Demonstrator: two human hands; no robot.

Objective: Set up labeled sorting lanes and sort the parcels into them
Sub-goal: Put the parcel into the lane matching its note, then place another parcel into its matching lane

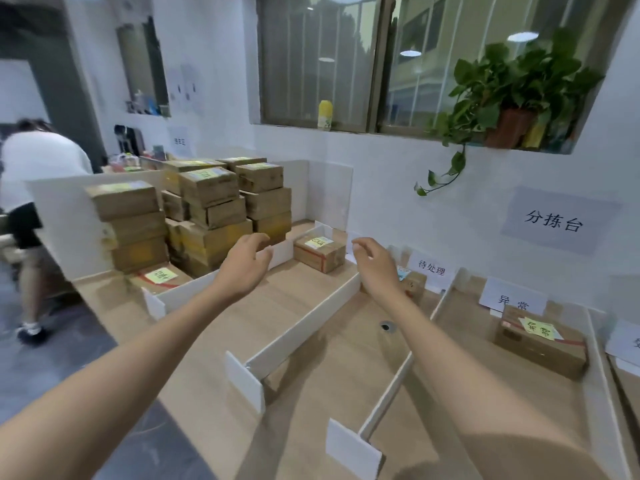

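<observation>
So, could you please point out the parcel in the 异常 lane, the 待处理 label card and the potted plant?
parcel in the 异常 lane [535, 353]: head view, on its near cardboard side.
待处理 label card [431, 268]: head view, middle of the white card.
potted plant [509, 128]: head view, on its brown pot.

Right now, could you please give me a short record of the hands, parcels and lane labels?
left hand: open, empty, extended forward
right hand: open, empty, extended forward
far parcel: far end of left lane
parcel stack: left of the lanes
lane labels: 待处理 card, 异常 card
right parcel: below 异常 card, yellow note on top
</observation>
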